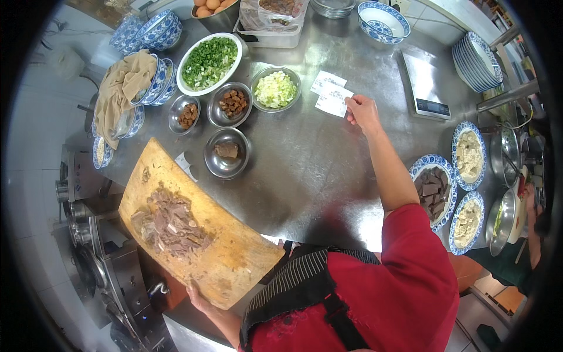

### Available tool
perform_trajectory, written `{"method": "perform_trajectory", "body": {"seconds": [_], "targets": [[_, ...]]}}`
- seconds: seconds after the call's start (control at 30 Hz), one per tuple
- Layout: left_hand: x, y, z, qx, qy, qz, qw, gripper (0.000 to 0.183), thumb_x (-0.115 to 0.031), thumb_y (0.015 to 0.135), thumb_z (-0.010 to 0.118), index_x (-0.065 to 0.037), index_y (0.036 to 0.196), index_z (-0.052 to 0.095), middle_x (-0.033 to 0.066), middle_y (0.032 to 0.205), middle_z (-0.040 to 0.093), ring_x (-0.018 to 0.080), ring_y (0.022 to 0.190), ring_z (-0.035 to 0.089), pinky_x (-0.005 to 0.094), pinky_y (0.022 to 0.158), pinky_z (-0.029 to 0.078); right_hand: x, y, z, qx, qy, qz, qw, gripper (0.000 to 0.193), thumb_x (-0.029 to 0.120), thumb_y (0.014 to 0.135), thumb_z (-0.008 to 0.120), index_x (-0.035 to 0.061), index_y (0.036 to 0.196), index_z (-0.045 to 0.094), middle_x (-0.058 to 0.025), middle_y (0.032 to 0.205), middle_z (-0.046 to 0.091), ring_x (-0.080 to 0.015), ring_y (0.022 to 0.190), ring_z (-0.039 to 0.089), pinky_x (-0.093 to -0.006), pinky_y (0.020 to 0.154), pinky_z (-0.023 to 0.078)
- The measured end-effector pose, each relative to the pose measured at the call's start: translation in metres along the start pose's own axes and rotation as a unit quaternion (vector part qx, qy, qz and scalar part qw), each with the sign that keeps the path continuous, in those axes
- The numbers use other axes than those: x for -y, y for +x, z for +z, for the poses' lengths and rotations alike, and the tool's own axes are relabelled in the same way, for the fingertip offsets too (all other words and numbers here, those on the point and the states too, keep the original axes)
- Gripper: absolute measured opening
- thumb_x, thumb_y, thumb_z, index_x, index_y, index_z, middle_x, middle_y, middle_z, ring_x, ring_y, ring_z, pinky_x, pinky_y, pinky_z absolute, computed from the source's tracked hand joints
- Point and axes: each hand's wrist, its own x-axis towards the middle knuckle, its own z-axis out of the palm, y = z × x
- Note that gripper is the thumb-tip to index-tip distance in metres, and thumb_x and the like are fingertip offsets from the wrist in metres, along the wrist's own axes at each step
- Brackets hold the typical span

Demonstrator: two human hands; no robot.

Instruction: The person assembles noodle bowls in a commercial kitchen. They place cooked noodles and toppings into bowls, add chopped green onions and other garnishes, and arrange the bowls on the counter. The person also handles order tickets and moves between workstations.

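My left hand [201,302] grips the near edge of a wooden cutting board [240,252], its fingers partly hidden beneath. Sliced cooked meat [173,223] lies heaped on the board, which is tilted and overlaps the steel table's near left edge. Out over the table, my right hand [363,113] pinches the right edge of a white paper slip [333,101]. A second paper slip [326,81] lies partly under the first. Left of the slips sits a steel bowl of chopped pale green scallion [275,90].
Steel bowls with brown chunks [233,102] and a white bowl of chopped greens [211,63] stand at the left. A kitchen scale [425,82] sits far right. Patterned plates [450,199] line the right side. Another person's arm [532,223] shows at the right edge.
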Motion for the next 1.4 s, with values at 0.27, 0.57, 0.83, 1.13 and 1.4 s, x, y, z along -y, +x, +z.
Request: {"method": "perform_trajectory", "body": {"seconds": [0.27, 0.57, 0.83, 1.13, 1.4], "targets": [[0.008, 0.009, -0.017, 0.044, -0.034, 0.018, 0.998, 0.062, -0.026, 0.075, 0.058, 0.003, 0.126, 0.037, 0.0182, 0.118, 0.046, 0.0307, 0.105, 0.049, 0.0408, 0.086, 0.043, 0.008, -0.022, 0.005, 0.116, -0.046, 0.056, 0.991, 0.035, 0.029, 0.082, 0.058, -0.0053, 0.085, 0.061, -0.0083, 0.070, 0.061, -0.0135, 0.049, 0.058, -0.0243, 0.041, 0.045], [0.014, 0.008, -0.036, 0.058, -0.004, -0.015, 0.998, 0.064, -0.044, 0.078, 0.053, -0.009, 0.129, 0.037, 0.0131, 0.125, 0.046, 0.0317, 0.109, 0.048, 0.0432, 0.089, 0.042, 0.008, 0.014, 0.010, -0.008, 0.003, 0.041, 0.999, 0.032, 0.026, 0.081, 0.057, -0.0050, 0.083, 0.062, -0.0084, 0.072, 0.062, -0.0153, 0.051, 0.060, -0.0254, 0.041, 0.047], [0.008, 0.011, -0.029, -0.053, 0.115, 0.031, 0.991, 0.055, -0.027, 0.078, 0.053, 0.000, 0.125, 0.041, 0.0163, 0.119, 0.046, 0.0308, 0.107, 0.048, 0.0413, 0.089, 0.041, 0.002, 0.042, 0.030, 0.002, 0.018, 0.055, 0.998, 0.018, 0.016, 0.079, 0.057, -0.0006, 0.074, 0.062, -0.0064, 0.065, 0.059, -0.0150, 0.048, 0.057, -0.0259, 0.039, 0.045], [-0.002, -0.035, 0.060, -0.009, 0.192, 0.047, 0.980, 0.057, -0.039, 0.082, 0.051, -0.011, 0.130, 0.038, 0.0105, 0.135, 0.034, 0.0270, 0.121, 0.037, 0.0409, 0.098, 0.035, 0.007, 0.032, 0.039, -0.093, 0.051, -0.006, 0.994, 0.029, 0.020, 0.082, 0.054, -0.0044, 0.095, 0.059, -0.0111, 0.069, 0.060, -0.0181, 0.049, 0.059, -0.0281, 0.044, 0.050], [0.017, -0.039, 0.019, -0.017, 0.145, -0.082, 0.986, 0.035, -0.014, 0.076, 0.060, 0.004, 0.106, 0.055, 0.0115, 0.095, 0.061, 0.0209, 0.088, 0.060, 0.0333, 0.073, 0.049, -0.031, -0.106, -0.022, 0.214, 0.164, -0.025, 0.963, 0.019, 0.025, 0.087, 0.051, 0.0080, 0.080, 0.055, 0.0016, 0.059, 0.048, -0.0084, 0.047, 0.045, -0.0221, 0.041, 0.036]]}}
